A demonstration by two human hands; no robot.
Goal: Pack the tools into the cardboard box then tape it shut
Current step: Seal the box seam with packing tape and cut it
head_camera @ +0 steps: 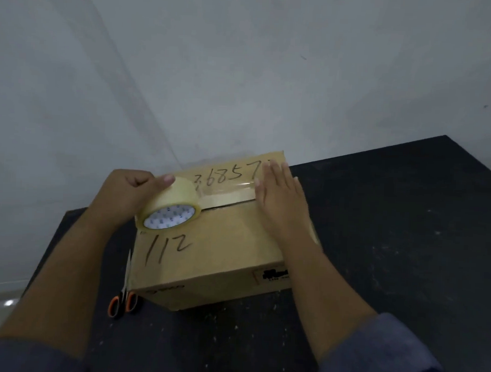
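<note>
A closed cardboard box stands on the black table, with "112" and "36857" written on its top flaps. My left hand grips a roll of clear packing tape at the left end of the centre seam. A strip of tape runs from the roll rightward along the seam. My right hand lies flat, fingers together, pressing the strip down at the right part of the top. The box's contents are hidden.
Orange-handled scissors lie on the black table against the box's left side. A pale wall rises right behind the box. The table's left edge runs close to the scissors.
</note>
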